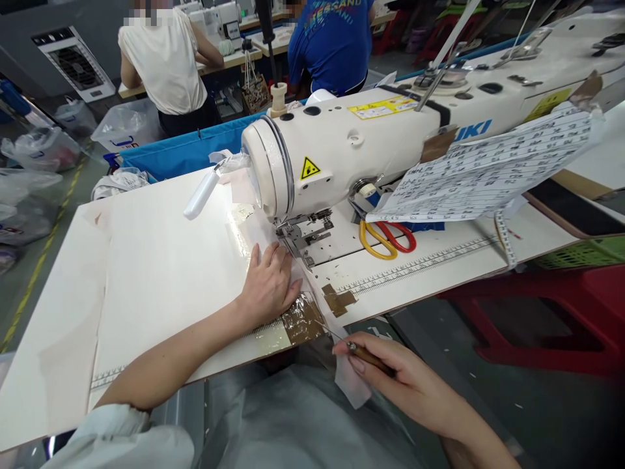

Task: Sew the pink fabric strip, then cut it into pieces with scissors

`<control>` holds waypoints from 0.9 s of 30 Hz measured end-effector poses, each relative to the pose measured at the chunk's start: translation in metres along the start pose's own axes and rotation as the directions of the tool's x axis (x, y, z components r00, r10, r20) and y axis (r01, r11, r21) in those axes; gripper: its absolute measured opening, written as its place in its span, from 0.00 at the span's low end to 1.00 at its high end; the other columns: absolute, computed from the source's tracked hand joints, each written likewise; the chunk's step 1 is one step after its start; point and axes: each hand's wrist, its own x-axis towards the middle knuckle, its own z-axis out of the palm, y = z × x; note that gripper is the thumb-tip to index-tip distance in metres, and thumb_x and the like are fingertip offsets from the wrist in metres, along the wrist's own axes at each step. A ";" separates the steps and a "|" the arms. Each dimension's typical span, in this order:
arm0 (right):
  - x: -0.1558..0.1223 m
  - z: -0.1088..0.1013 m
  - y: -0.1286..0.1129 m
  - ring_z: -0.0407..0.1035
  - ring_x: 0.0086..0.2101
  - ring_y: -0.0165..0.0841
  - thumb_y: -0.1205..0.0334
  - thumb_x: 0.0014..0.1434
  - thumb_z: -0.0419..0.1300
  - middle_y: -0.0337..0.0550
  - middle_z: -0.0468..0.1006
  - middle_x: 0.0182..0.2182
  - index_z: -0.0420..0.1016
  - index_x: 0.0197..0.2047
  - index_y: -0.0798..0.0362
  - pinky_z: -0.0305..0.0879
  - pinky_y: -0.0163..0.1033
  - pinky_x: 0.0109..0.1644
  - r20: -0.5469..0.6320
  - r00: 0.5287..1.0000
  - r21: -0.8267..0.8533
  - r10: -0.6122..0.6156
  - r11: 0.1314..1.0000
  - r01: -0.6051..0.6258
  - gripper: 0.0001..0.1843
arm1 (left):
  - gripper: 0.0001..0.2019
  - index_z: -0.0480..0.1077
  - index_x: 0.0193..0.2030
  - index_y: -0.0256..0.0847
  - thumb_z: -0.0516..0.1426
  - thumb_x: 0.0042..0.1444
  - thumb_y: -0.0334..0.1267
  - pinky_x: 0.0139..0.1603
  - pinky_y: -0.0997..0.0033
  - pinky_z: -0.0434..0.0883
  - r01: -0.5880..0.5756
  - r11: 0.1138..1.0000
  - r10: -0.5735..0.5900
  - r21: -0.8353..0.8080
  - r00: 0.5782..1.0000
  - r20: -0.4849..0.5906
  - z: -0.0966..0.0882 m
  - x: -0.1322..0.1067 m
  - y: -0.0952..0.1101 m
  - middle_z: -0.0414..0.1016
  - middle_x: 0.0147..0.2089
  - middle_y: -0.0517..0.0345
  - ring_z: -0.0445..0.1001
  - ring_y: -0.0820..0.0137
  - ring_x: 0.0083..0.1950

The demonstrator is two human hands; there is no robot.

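Note:
My left hand point(268, 283) lies flat, fingers together, pressing a strip of thin white fabric point(312, 286) onto the table just in front of the presser foot point(295, 238) of a white sewing machine point(361, 146). My right hand point(390, 378) is off the table's front edge, closed in a pinch on a thin wooden-handled awl point(368, 357) and on the lower end of the fabric strip point(354, 384). The awl's metal tip points toward the brown tape patch point(300, 319) by my left hand.
Yellow and red scissors point(385, 238) lie right of the needle, under a taped paper chart point(488, 172). A ruler strip point(415, 267) runs along the white table point(161, 260). Two people sit at the back, beyond a blue bin point(185, 150). A red stool point(547, 319) stands on the right.

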 end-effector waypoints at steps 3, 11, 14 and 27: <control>0.008 0.001 -0.004 0.71 0.31 0.33 0.51 0.65 0.52 0.46 0.77 0.34 0.76 0.47 0.53 0.69 0.32 0.30 0.002 1.000 0.035 0.008 0.999 -0.008 0.18 | 0.22 0.63 0.57 0.31 0.45 0.64 0.45 0.64 0.40 0.55 0.004 1.000 -0.004 0.011 1.000 -0.008 0.001 0.001 0.000 0.66 0.58 0.39 0.57 0.51 0.64; 0.023 0.002 -0.008 0.69 0.30 0.32 0.50 0.66 0.52 0.44 0.76 0.34 0.74 0.40 0.54 0.66 0.33 0.32 -0.026 1.000 0.056 -0.009 0.998 0.010 0.17 | 0.18 0.65 0.55 0.29 0.46 0.62 0.34 0.63 0.39 0.56 0.003 0.996 -0.002 0.084 1.000 -0.014 0.000 0.006 -0.004 0.66 0.58 0.38 0.57 0.50 0.64; 0.026 0.005 -0.009 0.68 0.27 0.30 0.48 0.65 0.53 0.42 0.73 0.30 0.73 0.40 0.54 0.67 0.33 0.30 -0.019 0.999 0.142 0.032 0.989 -0.029 0.18 | 0.18 0.65 0.56 0.30 0.46 0.60 0.30 0.63 0.39 0.56 -0.001 0.993 0.003 0.121 1.000 -0.015 0.002 0.008 -0.008 0.66 0.59 0.39 0.56 0.50 0.64; 0.013 0.053 0.003 0.74 0.30 0.36 0.43 0.61 0.56 0.41 0.76 0.32 0.70 0.46 0.53 0.71 0.40 0.40 -0.179 0.945 0.500 0.273 0.853 -0.152 0.21 | 0.19 0.66 0.56 0.32 0.46 0.59 0.26 0.55 0.52 0.65 0.001 0.998 0.002 0.061 0.999 -0.045 -0.002 0.009 -0.014 0.69 0.52 0.41 0.63 0.54 0.54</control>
